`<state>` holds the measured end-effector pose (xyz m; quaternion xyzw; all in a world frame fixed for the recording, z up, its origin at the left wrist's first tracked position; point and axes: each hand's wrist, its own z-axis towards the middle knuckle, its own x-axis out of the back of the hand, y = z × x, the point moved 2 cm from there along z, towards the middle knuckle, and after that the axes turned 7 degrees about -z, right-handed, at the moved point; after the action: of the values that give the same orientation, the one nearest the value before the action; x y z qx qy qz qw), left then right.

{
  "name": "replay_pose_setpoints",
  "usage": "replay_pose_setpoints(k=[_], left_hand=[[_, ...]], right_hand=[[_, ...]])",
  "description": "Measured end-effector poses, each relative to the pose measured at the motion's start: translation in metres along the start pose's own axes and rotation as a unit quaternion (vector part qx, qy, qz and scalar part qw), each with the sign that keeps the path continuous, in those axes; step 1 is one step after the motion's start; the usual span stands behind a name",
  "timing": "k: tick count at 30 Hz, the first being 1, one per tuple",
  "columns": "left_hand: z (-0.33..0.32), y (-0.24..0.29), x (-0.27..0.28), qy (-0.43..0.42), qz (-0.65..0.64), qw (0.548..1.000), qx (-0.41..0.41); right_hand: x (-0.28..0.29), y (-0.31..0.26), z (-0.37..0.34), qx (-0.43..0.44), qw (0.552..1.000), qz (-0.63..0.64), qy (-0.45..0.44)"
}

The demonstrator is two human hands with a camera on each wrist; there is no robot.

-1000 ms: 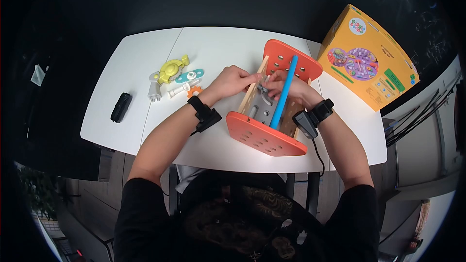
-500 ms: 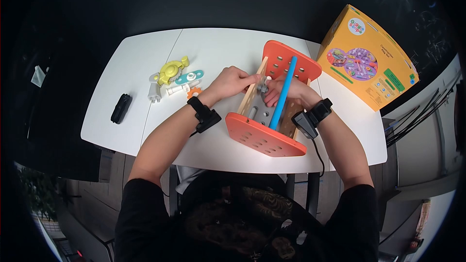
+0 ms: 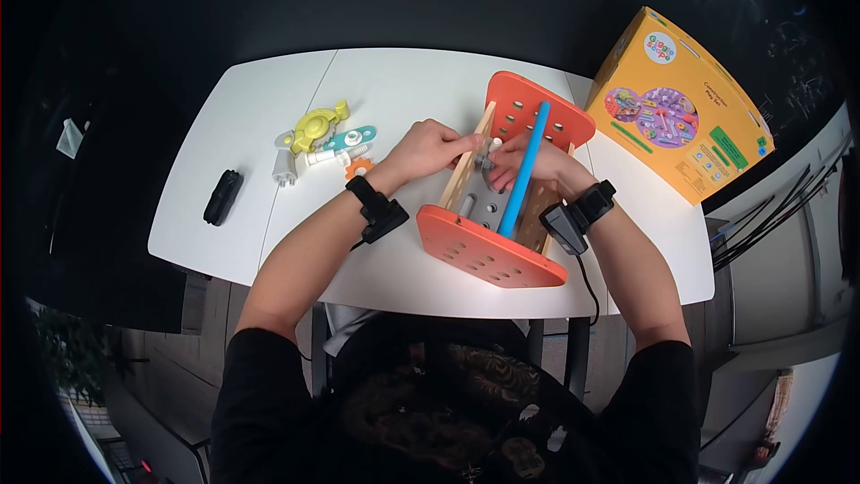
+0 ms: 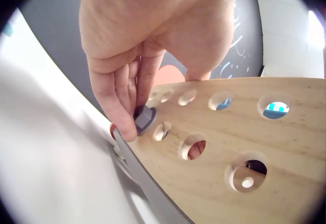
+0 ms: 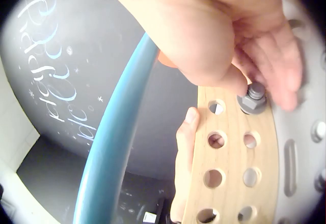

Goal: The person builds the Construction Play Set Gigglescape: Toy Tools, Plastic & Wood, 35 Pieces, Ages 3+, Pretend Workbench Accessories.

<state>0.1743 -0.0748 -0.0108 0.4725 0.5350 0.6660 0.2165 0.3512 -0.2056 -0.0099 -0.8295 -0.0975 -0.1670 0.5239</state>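
Observation:
An orange-ended toy bench [image 3: 491,255] has a pale wooden side panel [image 4: 229,132] with round holes. On its outer face, my left hand [image 4: 153,35] holds a grey bolt head [image 4: 145,119] with its fingertips, its thumb over the panel's top edge. The bolt's threaded end comes through inside, with a grey nut [image 5: 252,104] round it against the wood. My right hand [image 5: 219,35] is at this nut, thumb beside it and fingers loosely spread. In the head view, my left hand [image 3: 425,149] is left of the blue bar, my right hand [image 3: 537,164] partly behind it.
A blue bar [image 3: 526,170] spans the bench top. To the left lie a yellow toy piece [image 3: 313,130], a teal strip [image 3: 360,135], a white bolt [image 3: 327,158], an orange gear [image 3: 358,168] and a black case [image 3: 223,198]. A yellow box [image 3: 678,108] stands at right.
My right hand's fingers have shifted around the nut and now lie more spread than half a second ago. My left hand and the bench have stayed in place.

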Motion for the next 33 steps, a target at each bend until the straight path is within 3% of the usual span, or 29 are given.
replay_pose_setpoints(k=[3,6,9,16,18,22,28,33], left_hand=[[-0.003,0.005,0.001,-0.002,0.005,1.000,-0.004],[-0.002,0.002,0.000,-0.002,0.001,1.000,-0.009],[-0.001,0.002,0.001,-0.002,0.009,1.000,-0.007],[-0.002,0.004,0.001,0.001,0.007,1.000,-0.014],[-0.002,0.004,0.000,0.008,0.008,1.000,-0.013],[-0.002,0.003,0.000,0.004,-0.002,1.000,-0.003],[-0.001,0.001,-0.001,0.006,-0.005,1.000,-0.001],[-0.003,0.005,0.001,-0.002,0.002,1.000,-0.001]], right_hand=[[0.005,0.009,0.009,-0.010,0.998,0.011,-0.060],[-0.002,0.005,0.002,0.008,0.998,0.063,0.018],[-0.001,0.004,0.009,0.010,0.997,0.066,0.038],[0.001,0.008,0.007,0.049,0.998,0.039,0.010],[0.002,0.008,0.010,0.042,0.999,-0.021,-0.014],[0.000,0.008,0.009,0.024,0.999,-0.001,-0.033],[-0.003,0.003,0.005,0.000,0.997,0.074,0.011],[0.000,0.011,0.012,0.048,0.998,0.031,-0.004]])
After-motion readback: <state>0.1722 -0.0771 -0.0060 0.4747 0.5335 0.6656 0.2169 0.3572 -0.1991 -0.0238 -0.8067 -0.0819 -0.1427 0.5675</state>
